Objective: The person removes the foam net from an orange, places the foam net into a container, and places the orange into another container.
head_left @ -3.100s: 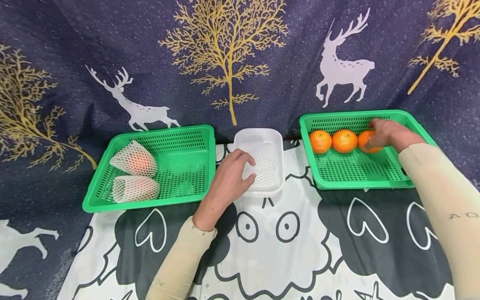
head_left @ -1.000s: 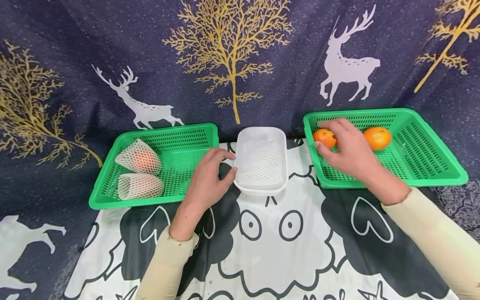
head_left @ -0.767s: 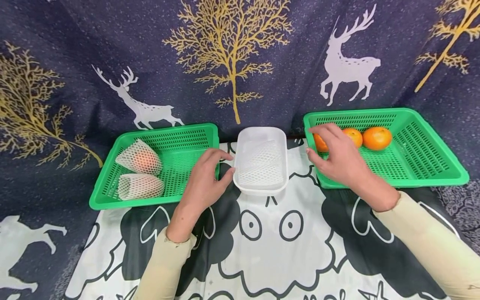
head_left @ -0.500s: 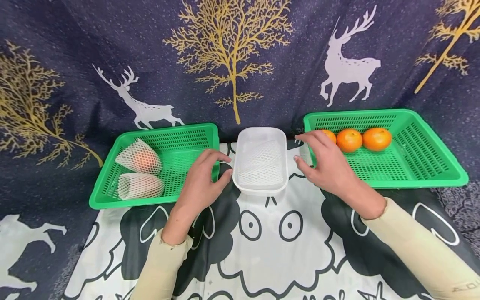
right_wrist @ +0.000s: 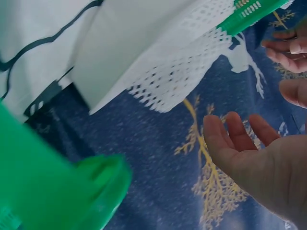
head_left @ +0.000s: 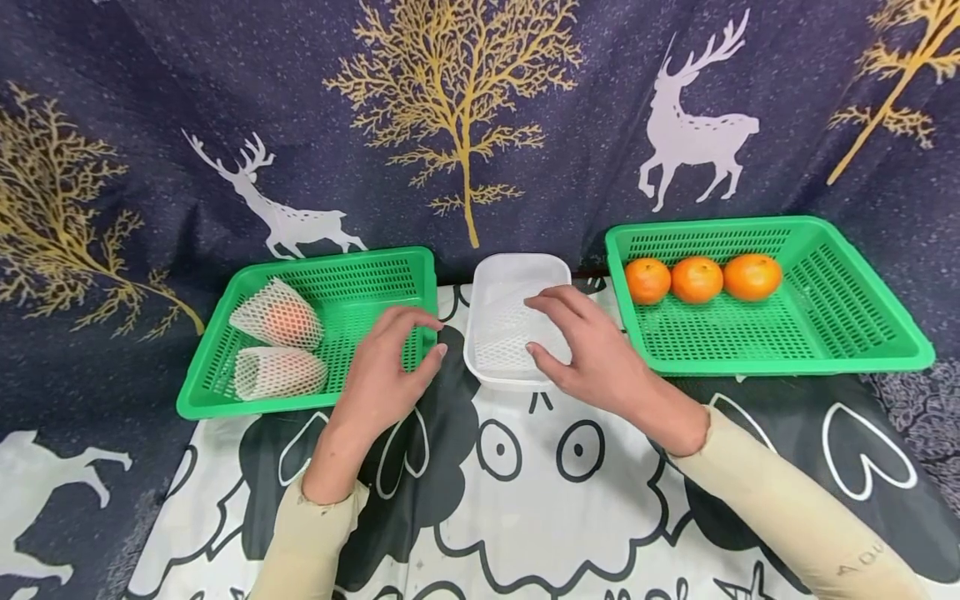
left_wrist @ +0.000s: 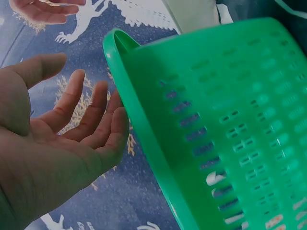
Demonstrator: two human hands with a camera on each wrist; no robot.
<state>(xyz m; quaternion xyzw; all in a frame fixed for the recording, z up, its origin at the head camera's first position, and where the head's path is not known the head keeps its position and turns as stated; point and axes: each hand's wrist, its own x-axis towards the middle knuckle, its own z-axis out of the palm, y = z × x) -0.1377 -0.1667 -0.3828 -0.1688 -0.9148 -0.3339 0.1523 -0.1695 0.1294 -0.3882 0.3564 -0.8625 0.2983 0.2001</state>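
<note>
My left hand [head_left: 382, 371] hovers at the right end of the left green basket [head_left: 300, 408], fingers curved and holding nothing. In the left wrist view its fingers are spread beside the basket's rim. My right hand [head_left: 596, 354] reaches over the right side of a small white plastic box [head_left: 517, 268], with thumb and fingers apart. White foam fruit nets [head_left: 498, 333] lie in that box, partly behind the right hand. In the right wrist view, a net [left_wrist: 273, 220] is not near the left hand's fingers, while the white net [right_wrist: 187, 72] stays clear of the right hand [right_wrist: 259, 158].
Two reddish fruits in foam nets [head_left: 288, 323] [head_left: 281, 372] lie in the left basket. Three oranges [head_left: 697, 279] stand in a row along the back of the right green basket [head_left: 787, 367]. A patterned cloth [head_left: 517, 517] covers the table; a dark curtain [head_left: 555, 167] hangs behind.
My right hand has let go of the rightmost orange and moved left, out of the right basket to the white box. The left hand has drawn back left from the box.
</note>
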